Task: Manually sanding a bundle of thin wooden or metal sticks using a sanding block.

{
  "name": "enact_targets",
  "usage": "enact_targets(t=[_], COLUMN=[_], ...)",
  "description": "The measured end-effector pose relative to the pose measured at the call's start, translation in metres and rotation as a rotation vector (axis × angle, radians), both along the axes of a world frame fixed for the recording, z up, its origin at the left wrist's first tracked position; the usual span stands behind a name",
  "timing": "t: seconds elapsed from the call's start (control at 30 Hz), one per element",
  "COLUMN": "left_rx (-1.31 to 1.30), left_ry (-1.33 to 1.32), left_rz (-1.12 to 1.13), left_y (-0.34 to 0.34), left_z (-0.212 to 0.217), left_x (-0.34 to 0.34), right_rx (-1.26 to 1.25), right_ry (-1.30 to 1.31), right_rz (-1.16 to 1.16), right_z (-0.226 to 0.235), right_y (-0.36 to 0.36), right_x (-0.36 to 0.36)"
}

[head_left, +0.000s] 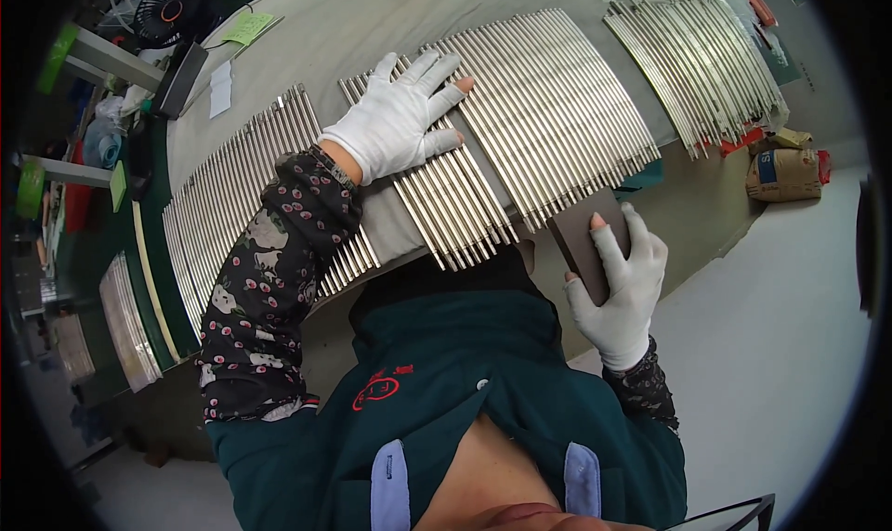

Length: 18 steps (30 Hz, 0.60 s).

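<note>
My left hand (pixel 401 115), in a white glove with cut fingertips, lies flat with fingers spread on a row of thin shiny metal rods (pixel 446 196) laid side by side on the grey table (pixel 372 20). My right hand (pixel 621 285), gloved the same way, grips a dark brown rectangular block (pixel 581 234) near the table's front edge, just below the near ends of a wider batch of rods (pixel 557 113). Another batch of rods (pixel 232 196) lies left of my left forearm.
A further batch of rods (pixel 697 66) lies at the far right of the table. A black fan (pixel 169 9), green and white paper notes (pixel 243 26) and a dark tablet-like slab (pixel 181 78) sit at the far left. Brown sacks (pixel 785 170) rest on the floor to the right.
</note>
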<state>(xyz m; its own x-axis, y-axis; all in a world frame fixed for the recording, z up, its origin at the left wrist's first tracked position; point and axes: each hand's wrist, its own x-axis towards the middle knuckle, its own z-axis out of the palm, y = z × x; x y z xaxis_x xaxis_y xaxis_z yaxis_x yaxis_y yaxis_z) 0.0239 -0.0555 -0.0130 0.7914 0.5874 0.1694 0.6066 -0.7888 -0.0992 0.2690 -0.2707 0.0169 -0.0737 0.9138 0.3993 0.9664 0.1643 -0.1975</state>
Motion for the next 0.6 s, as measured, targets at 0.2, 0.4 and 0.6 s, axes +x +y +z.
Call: enact_targets(t=[0.2, 0.4, 0.6], left_rx=[0.01, 0.028, 0.02], left_ry=[0.011, -0.025, -0.027], left_rz=[0.016, 0.014, 0.015], left_y=[0.001, -0.001, -0.006], left_z=[0.0, -0.001, 0.0], left_x=[0.008, 0.003, -0.006], right_rx=[0.024, 0.022, 0.011], right_ry=[-0.02, -0.01, 0.018], right_rz=[0.021, 0.038, 0.053], right_z=[0.001, 0.0, -0.001], right_y=[0.004, 0.003, 0.001], right_x=[-0.001, -0.002, -0.004])
